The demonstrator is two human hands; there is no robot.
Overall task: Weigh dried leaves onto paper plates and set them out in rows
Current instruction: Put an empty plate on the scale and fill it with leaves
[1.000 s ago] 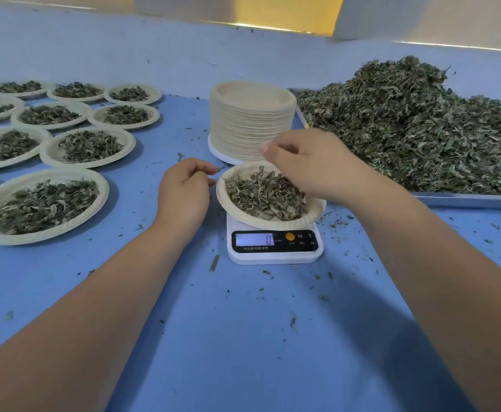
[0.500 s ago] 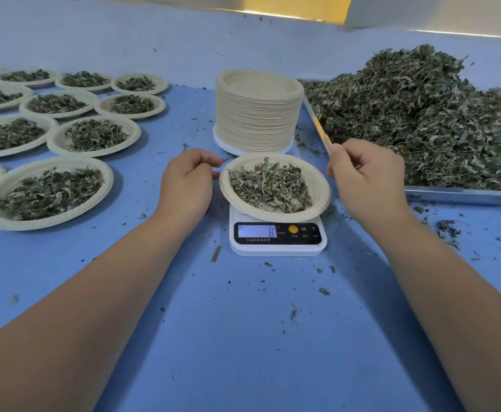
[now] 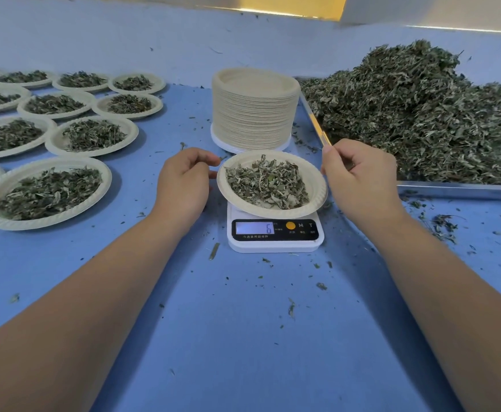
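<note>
Left hand (image 3: 184, 182) and right hand (image 3: 360, 179) are hovering loosely curled, holding nothing visible, flanking plate (image 3: 316, 185); probably keeping off so scale (image 3: 276, 233) reads true.

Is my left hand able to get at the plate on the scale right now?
Probably yes. The left hand sits right beside the plate on the scale, holding nothing, and nothing lies between them.
</note>
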